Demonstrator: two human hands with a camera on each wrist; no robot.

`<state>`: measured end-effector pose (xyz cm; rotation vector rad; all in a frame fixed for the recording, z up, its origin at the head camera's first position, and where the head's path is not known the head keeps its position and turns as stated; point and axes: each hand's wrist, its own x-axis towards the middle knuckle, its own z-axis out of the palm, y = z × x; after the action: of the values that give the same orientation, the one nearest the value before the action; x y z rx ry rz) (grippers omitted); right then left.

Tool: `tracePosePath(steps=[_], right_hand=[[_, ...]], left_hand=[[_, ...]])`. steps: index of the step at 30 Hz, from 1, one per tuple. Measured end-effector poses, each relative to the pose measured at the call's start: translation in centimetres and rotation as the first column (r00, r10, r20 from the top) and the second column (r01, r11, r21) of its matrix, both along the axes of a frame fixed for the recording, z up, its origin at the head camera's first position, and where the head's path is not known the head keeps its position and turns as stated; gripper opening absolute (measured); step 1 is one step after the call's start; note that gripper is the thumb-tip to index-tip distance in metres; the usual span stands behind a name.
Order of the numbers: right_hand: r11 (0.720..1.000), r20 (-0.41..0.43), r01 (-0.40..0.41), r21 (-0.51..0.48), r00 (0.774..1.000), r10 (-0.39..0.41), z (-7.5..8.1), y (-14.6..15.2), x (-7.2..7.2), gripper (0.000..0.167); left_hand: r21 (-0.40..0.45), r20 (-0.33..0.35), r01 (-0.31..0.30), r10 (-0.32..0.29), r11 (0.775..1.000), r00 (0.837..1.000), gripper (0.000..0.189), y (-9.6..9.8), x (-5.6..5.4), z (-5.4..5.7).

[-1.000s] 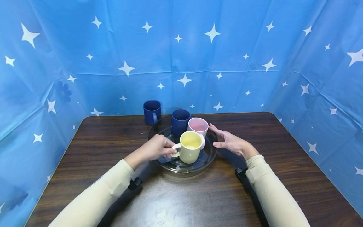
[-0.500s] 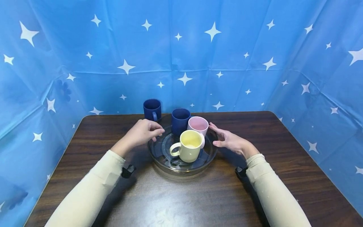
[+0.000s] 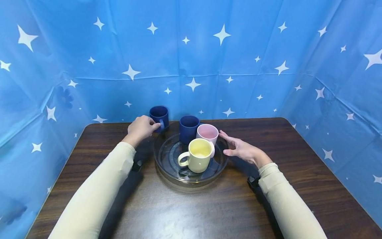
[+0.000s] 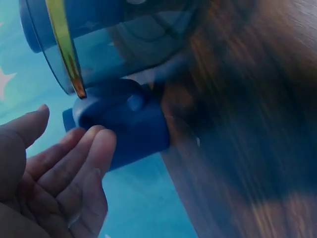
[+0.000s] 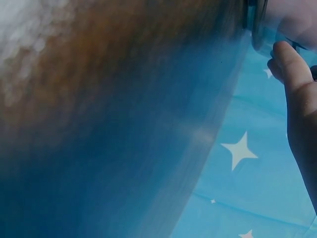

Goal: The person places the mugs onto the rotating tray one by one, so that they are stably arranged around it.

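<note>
My left hand is at a dark blue mug standing left of and behind a round smoky glass dish. In the left wrist view its fingertips are right at the mug's handle, and the thumb is spread apart from them. Inside the dish stand a second blue mug, a pink mug and, in front, a yellow mug whose handle points left. My right hand rests at the dish's right rim, fingers extended and thumb apart, close beside the pink mug.
Everything stands on a dark wooden table with rounded back corners. A blue curtain with white stars hangs behind it and along both sides.
My left hand has let go of the yellow mug's handle and moved back and left to the blue mug outside the dish. My right hand has stayed at the rim.
</note>
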<state>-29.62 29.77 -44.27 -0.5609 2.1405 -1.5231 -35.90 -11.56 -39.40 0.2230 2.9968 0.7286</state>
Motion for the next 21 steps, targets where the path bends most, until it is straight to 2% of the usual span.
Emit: tracePosePath(steps=[7, 12, 17, 21], right_hand=[[1.0, -0.011, 0.008, 0.012, 1.0, -0.008, -0.1, 0.0, 0.0, 0.079], [1.0, -0.01, -0.007, 0.021, 1.0, 0.007, 0.0, 0.1, 0.0, 0.079], [1.0, -0.019, -0.016, 0.025, 1.0, 0.016, 0.1, 0.2, -0.1, 0.081], [0.999, -0.019, -0.021, 0.029, 1.0, 0.021, 0.3, 0.1, -0.2, 0.08]], left_hand=[[-0.048, 0.049, -0.075, 0.077, 0.996, 0.996, 0.054, 1.5, -1.7, 0.1], [-0.047, 0.078, -0.124, 0.128, 0.991, 0.989, 0.057, 1.9, -2.3, -0.7], [0.038, 0.127, -0.12, 0.114, 0.992, 0.985, 0.051, 2.0, -2.5, -1.2], [0.059, 0.151, -0.104, 0.094, 0.993, 0.984, 0.047, 1.9, -2.7, -1.2]])
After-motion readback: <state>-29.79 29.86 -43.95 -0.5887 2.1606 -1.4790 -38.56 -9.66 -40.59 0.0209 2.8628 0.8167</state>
